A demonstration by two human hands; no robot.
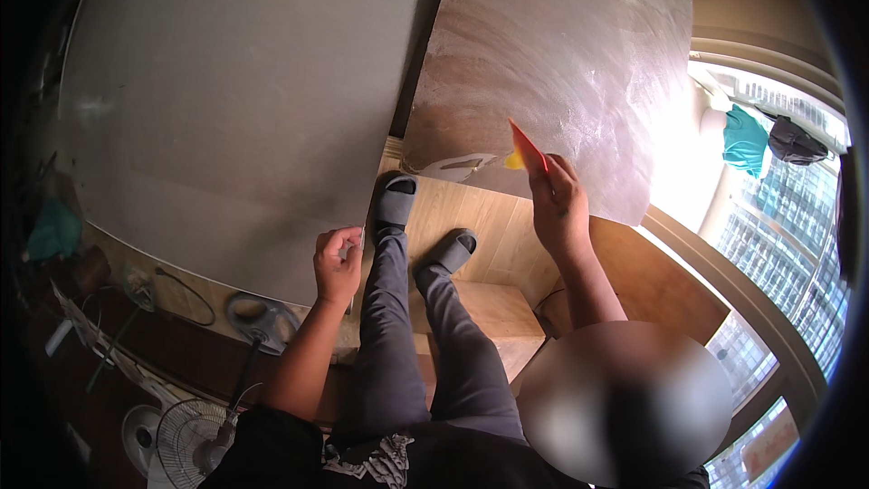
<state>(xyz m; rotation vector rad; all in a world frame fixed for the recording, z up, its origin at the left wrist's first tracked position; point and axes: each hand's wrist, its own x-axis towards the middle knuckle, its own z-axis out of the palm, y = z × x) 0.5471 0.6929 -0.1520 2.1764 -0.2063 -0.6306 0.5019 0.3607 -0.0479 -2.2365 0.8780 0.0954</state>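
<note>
While pinching a thin red card (529, 148) in the fingers of the right hand (559, 195), holding it over the near edge of the brown panel (543, 63), just beside a yellow patch (514, 162); cannot tell whether touching the panel or apart from it. Curling the fingers of the left hand (338, 264) at the edge of the grey panel (244, 109); cannot tell whether gripping anything there. Could scratch the streaked surface by pressing a corner of the card down too steeply. Could also catch the pale loop (463, 160) near the panel's edge, if loose, by pushing the card under it. Might lose hold of so slim a card through a slack or damp grip. With one slipper (396, 204) planted close to both panels, might knock an edge by shifting that foot carelessly. As for brands, labels and writing, can read none on the card, the panels or the slipper.
</note>
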